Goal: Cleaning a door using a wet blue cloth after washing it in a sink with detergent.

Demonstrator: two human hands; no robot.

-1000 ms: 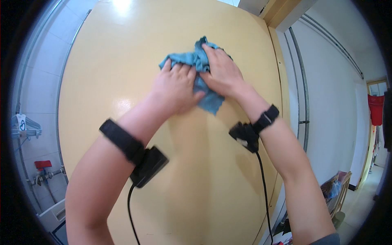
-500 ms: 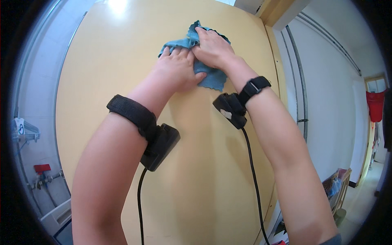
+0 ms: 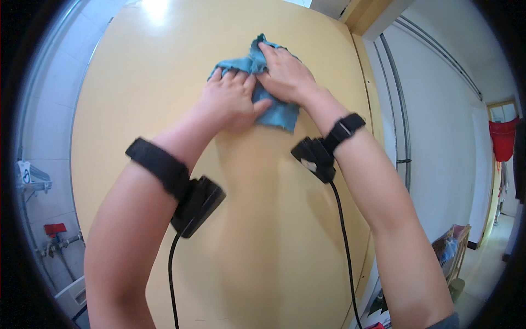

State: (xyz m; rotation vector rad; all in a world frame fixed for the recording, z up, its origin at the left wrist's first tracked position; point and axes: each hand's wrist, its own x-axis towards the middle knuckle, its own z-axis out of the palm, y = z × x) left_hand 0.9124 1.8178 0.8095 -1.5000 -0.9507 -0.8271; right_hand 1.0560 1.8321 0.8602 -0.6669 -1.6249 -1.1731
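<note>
A teal cloth point(image 3: 278, 114) with wavy edges lies against a pale yellow door panel point(image 3: 257, 219), its upper part gathered into folds. My left hand point(image 3: 229, 103) presses flat on the cloth's left part, fingers spread and thumb pointing right; its fingertips are partly over the folds. Beside it, my right hand point(image 3: 287, 74) bears on the cloth's upper right, with bunched fabric caught along its thumb and fingers. The two hands nearly touch. Each forearm wears a black strap with a black box, the left box point(image 3: 198, 205) and the right box point(image 3: 315, 159), each trailing a cable.
A wooden frame point(image 3: 370, 137) edges the panel on the right, with pipes point(image 3: 402, 109) on the white wall beyond. On the left are a tiled wall, a small shelf point(image 3: 34, 178) and a red-handled valve point(image 3: 55, 230). A wooden rack point(image 3: 457, 255) stands at lower right.
Both hands and the cloth have slid slightly down and to the left across the panel. My left forearm has shifted left with its strapped box.
</note>
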